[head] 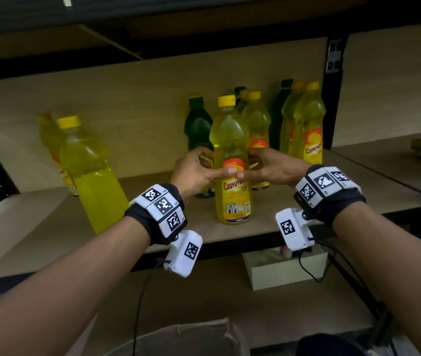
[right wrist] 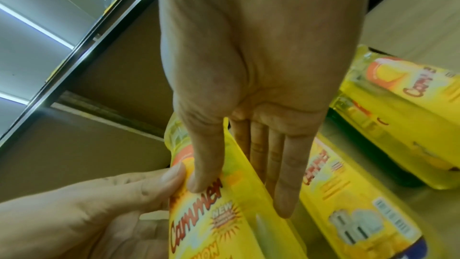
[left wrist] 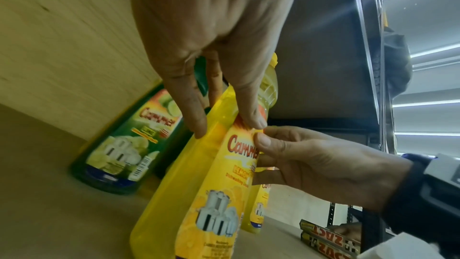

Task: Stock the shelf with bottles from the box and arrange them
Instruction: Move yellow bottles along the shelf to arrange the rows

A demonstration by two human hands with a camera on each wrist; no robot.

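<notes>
On the shelf [head: 132, 186], near its front edge, our left hand [head: 194, 173] and right hand [head: 268, 168] clasp the upright yellow bottle [head: 232, 160] between them.

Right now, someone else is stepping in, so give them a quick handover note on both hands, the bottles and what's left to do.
Left hand and right hand: both hold the front yellow dish-soap bottle from either side, thumbs meeting on its label. It stands upright near the shelf front edge.
Done: green bottle and more yellow ones stand behind and to the right; two unlabelled-side yellow bottles stand apart at left.
Left: square this bottle into its row, tidy the left pair, check the cardboard box below; its contents aren't visible.
</notes>
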